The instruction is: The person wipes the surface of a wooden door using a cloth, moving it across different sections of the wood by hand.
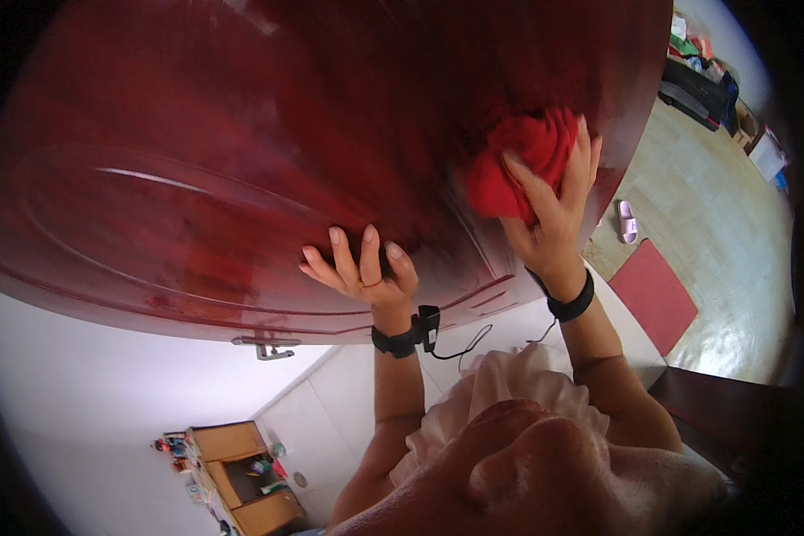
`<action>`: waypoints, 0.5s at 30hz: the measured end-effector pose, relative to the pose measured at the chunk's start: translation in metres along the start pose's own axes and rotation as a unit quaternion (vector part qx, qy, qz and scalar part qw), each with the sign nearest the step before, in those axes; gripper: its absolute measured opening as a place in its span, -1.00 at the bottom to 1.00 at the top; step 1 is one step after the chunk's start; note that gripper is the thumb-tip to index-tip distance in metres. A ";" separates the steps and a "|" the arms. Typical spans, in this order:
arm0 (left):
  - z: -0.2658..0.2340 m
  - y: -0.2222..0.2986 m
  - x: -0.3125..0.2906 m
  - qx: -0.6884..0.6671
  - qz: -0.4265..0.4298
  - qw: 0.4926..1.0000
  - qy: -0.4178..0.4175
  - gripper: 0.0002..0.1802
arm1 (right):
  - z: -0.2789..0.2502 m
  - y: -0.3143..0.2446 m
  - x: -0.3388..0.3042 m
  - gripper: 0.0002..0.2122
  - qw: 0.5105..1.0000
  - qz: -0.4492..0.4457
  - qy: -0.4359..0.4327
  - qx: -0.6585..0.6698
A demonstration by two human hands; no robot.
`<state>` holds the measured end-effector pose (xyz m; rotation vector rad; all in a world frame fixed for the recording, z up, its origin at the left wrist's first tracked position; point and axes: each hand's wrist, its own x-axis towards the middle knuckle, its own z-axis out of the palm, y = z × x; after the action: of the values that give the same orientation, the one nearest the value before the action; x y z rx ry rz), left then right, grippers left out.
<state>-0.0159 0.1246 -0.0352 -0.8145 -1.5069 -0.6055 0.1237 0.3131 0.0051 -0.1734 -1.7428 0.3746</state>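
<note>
A large dark red door (330,107) with a glossy surface and moulded panel lines fills the upper part of the head view. My right hand (554,214) presses a bunched red cloth (523,161) against it, with thumb and fingers spread around the fabric. Lower and to the left, my left hand (366,272) is open with its fingers apart, up against the door's panel; whether the whole palm touches cannot be told. A metal lever handle (272,347) sticks out from the door's edge, left of my left wrist. Each wrist wears a black band.
A thin black cable (460,350) hangs from the left wristband. At lower left stands a wooden cabinet (241,464) with small items. On the floor at right are a red mat (655,297) and a light slipper (627,221). Bags and boxes (732,116) lie piled beyond.
</note>
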 end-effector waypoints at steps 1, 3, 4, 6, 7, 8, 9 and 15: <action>0.000 0.003 0.000 0.003 0.024 1.000 -0.008 -0.61 | -0.002 0.009 -0.018 -0.50 1.000 -0.001 -0.002 -0.011; 0.003 -0.002 -0.002 0.010 0.012 1.000 0.001 -0.62 | 0.008 0.029 -0.062 -0.51 1.000 -0.003 -0.005 -0.025; 0.002 0.006 -0.004 0.008 0.018 1.000 0.013 -0.62 | 0.003 0.051 -0.090 -0.52 1.000 -0.014 -0.002 -0.028; 0.009 -0.002 0.001 -0.009 0.028 0.999 0.035 -0.64 | 0.007 0.063 -0.118 -0.52 0.999 -0.025 0.003 -0.039; 0.007 0.001 -0.001 -0.004 0.015 0.999 0.037 -0.64 | 0.003 0.069 -0.125 -0.52 0.997 -0.029 -0.007 -0.066; 0.006 0.000 -0.001 -0.006 0.011 0.999 0.039 -0.67 | -0.001 0.065 -0.121 -0.52 0.995 -0.028 -0.013 -0.098; 0.006 -0.002 -0.001 -0.009 0.008 0.999 0.040 -0.69 | -0.005 0.064 -0.115 -0.52 0.994 -0.033 -0.019 -0.101; 0.006 -0.003 0.000 -0.026 -0.009 0.999 0.042 -0.71 | -0.022 0.032 0.007 -0.46 0.997 0.009 0.042 -0.059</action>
<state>-0.0218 0.1270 -0.0354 -0.8070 -1.4279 -0.6868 0.1409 0.3481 0.0039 -0.2858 -1.6825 0.2723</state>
